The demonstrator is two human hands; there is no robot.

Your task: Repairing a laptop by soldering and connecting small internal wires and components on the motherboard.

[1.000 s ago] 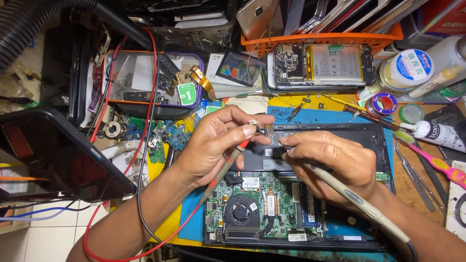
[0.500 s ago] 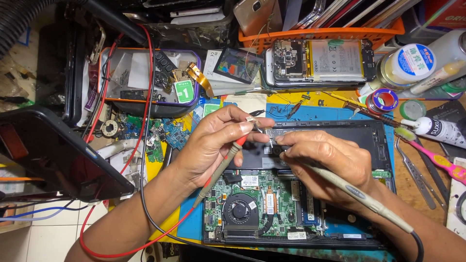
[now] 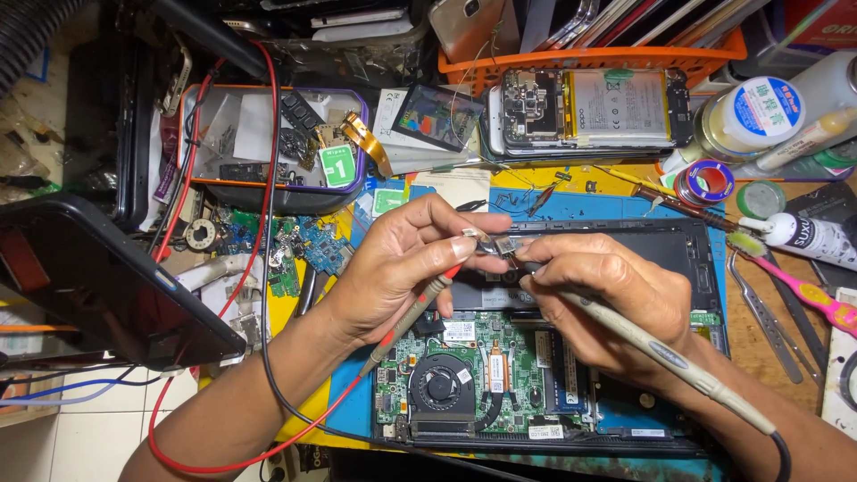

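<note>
Head view, bench with opened laptop.

Left hand (image 3: 406,268): fingers curled, grasping a red-tipped multimeter probe (image 3: 420,308) that runs diagonally under the palm; its red lead (image 3: 259,223) loops off past the wrist. Thumb and forefinger also pinch a small metal connector part (image 3: 495,245) at the fingertips, held just above the laptop.

Right hand (image 3: 607,299): clenched in a pen grip around a grey probe (image 3: 661,353), whose handle trails back along the forearm to a black cable. Its tip meets the small metal part, right where the left fingertips are; the exact contact point is too small to make out.

Below both hands: open laptop chassis (image 3: 705,268) with the green motherboard (image 3: 482,357) exposed, round black cooling fan (image 3: 439,388) just under the left wrist side.

Beyond the right hand: dismantled smartphone (image 3: 589,112) lying back-open with battery showing, in front of an orange basket (image 3: 625,58). To the right of the right hand: solder spool (image 3: 705,183), white-capped jar (image 3: 745,116), pink toothbrush (image 3: 794,286), metal tweezers (image 3: 759,308).

Beyond the left hand: parts tin (image 3: 268,143) with loose components. Left of the left forearm: dark tablet (image 3: 98,277), tilted.
</note>
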